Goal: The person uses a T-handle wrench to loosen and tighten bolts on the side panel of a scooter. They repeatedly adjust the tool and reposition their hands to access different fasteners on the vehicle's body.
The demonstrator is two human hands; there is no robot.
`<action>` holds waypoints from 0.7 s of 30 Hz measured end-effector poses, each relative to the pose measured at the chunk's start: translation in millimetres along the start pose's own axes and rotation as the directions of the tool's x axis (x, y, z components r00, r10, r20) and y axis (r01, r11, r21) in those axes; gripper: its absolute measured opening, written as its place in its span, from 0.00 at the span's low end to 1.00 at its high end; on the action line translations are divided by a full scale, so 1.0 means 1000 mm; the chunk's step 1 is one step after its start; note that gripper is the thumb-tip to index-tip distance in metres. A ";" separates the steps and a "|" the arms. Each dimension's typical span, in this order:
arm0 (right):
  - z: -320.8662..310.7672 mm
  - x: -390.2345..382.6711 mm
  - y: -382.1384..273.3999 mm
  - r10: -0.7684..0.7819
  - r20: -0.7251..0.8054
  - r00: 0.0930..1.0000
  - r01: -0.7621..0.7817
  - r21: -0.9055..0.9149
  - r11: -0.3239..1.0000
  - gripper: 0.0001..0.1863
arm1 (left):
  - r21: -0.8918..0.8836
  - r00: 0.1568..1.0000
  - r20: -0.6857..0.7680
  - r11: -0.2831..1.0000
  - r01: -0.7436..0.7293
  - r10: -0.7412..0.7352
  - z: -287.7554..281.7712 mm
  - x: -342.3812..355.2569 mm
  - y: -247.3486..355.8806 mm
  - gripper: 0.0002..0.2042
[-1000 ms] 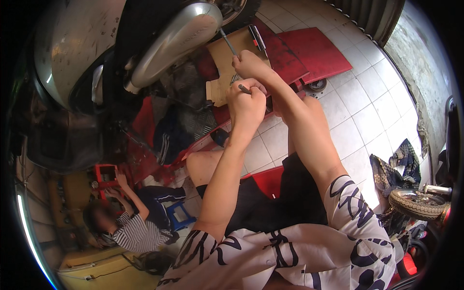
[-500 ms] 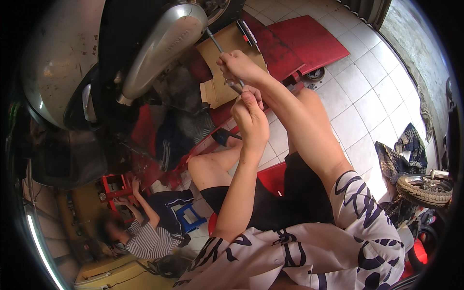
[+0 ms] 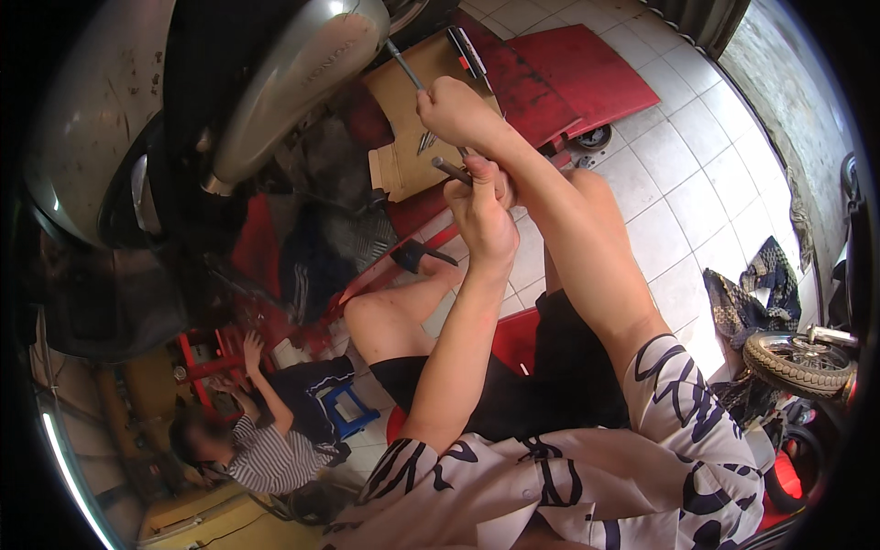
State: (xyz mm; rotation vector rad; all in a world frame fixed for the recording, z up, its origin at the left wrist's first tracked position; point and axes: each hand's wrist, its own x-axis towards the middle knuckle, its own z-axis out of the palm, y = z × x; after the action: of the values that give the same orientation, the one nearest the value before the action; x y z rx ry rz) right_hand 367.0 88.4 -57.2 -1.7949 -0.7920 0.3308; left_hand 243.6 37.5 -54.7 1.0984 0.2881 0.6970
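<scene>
I have the left hand (image 3: 488, 211) clenched around a dark cylindrical metal bar (image 3: 451, 171), whose blunt end pokes out beside the thumb. Just above it, my right hand (image 3: 456, 112) is curled around a long, slim grey metal rod (image 3: 406, 65); a bit of the rod shows again below that fist, near the bar, but I cannot tell whether the two are joined. The rod slants up and left, its far end at the rim of a silver, rounded motorbike exhaust (image 3: 298, 92); what it meets there is hidden from me. Beneath my right hand lies a brown cardboard sheet (image 3: 394, 165), with small shiny metal pieces (image 3: 426, 140) on it and a black, white and red oblong box (image 3: 467, 50) near its far edge. The sheet rests on a red metal platform (image 3: 591, 78) above white floor tiles (image 3: 665, 174). Farther out, I see a co-worker in a striped shirt (image 3: 280, 458) beside a blue plastic stool (image 3: 353, 422) on the left, and a spoked wheel with a black tyre (image 3: 788, 371) at far right.
</scene>
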 end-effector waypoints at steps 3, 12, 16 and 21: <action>0.010 -0.005 -0.011 0.022 0.059 0.998 -0.014 -0.133 0.991 0.23 | -0.413 0.989 -0.104 0.909 0.050 -0.102 -0.002 -0.006 0.004 0.31; -0.038 -0.016 0.015 -0.243 0.679 0.693 -0.406 0.645 0.647 0.15 | -0.517 0.976 0.113 0.828 0.219 -0.188 -0.008 -0.003 0.048 0.27; -0.021 -0.038 0.003 -0.272 0.570 0.775 -0.542 0.821 0.177 0.13 | -0.521 0.953 0.216 0.801 0.295 -0.210 -0.013 -0.002 0.063 0.22; -0.010 -0.037 0.014 -0.287 0.488 0.824 -0.534 0.838 -0.108 0.10 | -0.392 0.983 -0.015 0.905 0.164 -0.184 -0.034 -0.023 0.073 0.20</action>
State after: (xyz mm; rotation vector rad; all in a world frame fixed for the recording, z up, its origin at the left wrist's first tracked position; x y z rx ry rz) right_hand 350.9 54.1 -72.0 -0.1136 -0.3767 1.2895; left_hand 181.0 66.3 -7.9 0.6653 0.2733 0.5910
